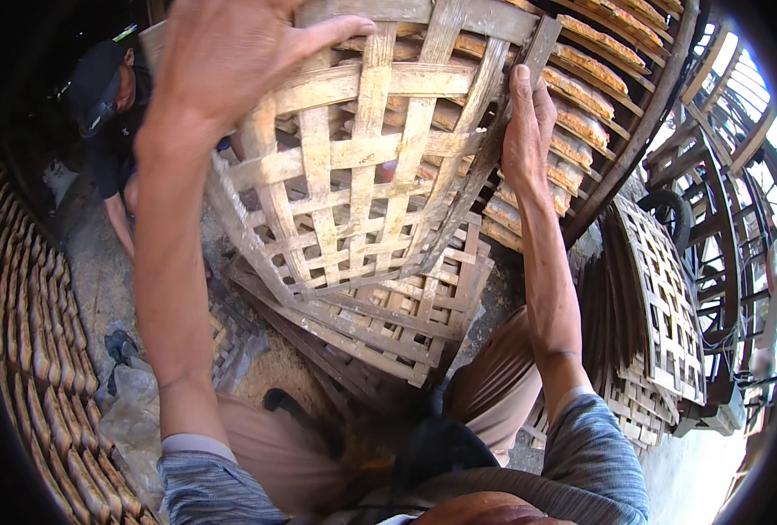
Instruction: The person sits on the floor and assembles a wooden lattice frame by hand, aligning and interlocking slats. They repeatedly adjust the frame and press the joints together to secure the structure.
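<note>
dark-capped co-worker (108, 144) and crumpled plastic (133, 418) leftward, black tyre (683, 214) rightward

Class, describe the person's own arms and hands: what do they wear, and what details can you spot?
The left hand and right hand are bare, with no gloves or wristwear visible. The forearms are uncovered and slender. Short sleeves in streaky grey-blue fabric end in plain, pale grey hems.

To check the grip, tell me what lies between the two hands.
The lattice, with a loaded rack behind it, seen in the head view.
</note>
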